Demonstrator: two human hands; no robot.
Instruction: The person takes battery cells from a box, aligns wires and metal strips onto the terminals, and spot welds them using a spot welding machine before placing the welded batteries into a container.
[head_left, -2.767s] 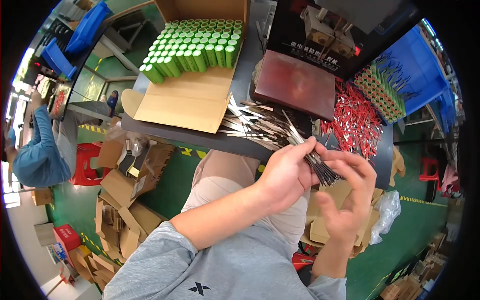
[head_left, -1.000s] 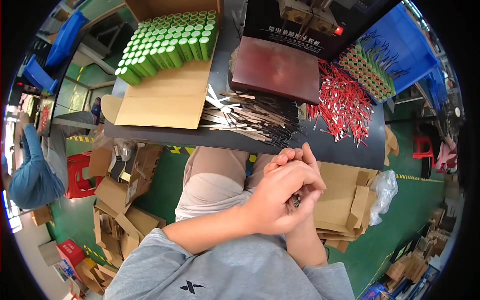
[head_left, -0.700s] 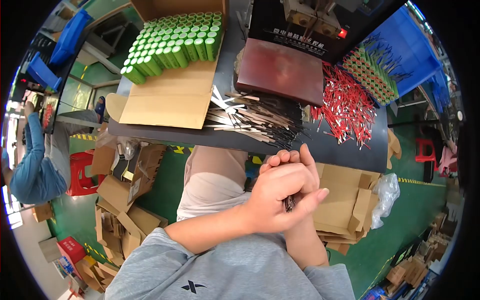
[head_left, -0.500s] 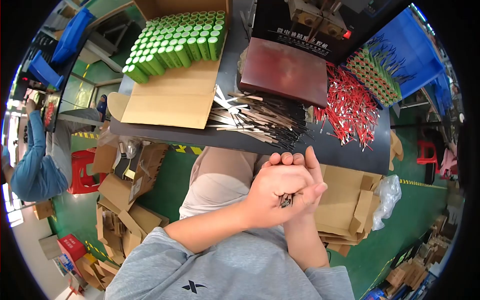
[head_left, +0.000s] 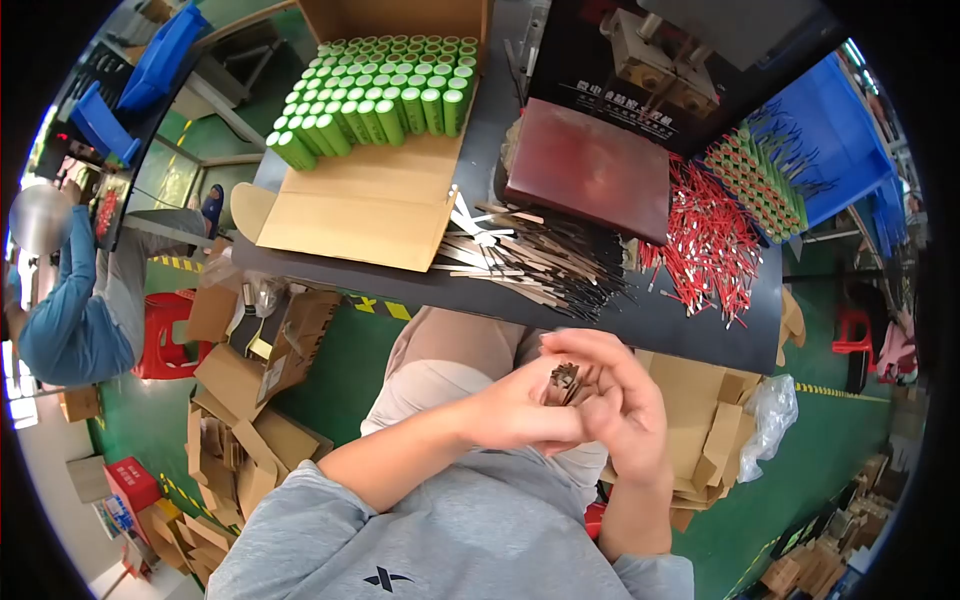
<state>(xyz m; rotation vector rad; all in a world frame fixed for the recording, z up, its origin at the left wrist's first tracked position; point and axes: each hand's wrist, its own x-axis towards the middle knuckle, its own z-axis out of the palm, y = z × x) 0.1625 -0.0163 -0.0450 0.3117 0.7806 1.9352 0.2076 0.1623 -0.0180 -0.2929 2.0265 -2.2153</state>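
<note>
Above my lap, just off the table's near edge, my two hands are pressed together around a bundle of thin strips point(head_left: 565, 378). My left hand point(head_left: 510, 408) is closed around the bundle, whose brownish-grey ends poke up between thumb and fingers. My right hand point(head_left: 625, 405) cups it from the other side with curled fingers, slightly blurred; the rest of the bundle is hidden inside both hands. On the table nearest my hands lies a loose pile of metal strips with black leads point(head_left: 550, 262). A heap of red leads point(head_left: 705, 240) lies to its right.
Green battery cells point(head_left: 375, 105) stand in rows in an open cardboard box point(head_left: 350, 225). A dark machine point(head_left: 640, 75) with a reddish-brown block point(head_left: 590, 165) stands behind the piles. Cells with black leads sit by a blue bin point(head_left: 840, 140). Another person point(head_left: 80, 320) sits at far left.
My hands have turned and lowered slightly, so the bundle's ends now point upward instead of showing at the bottom of my fist. My view has shifted slightly, too.
</note>
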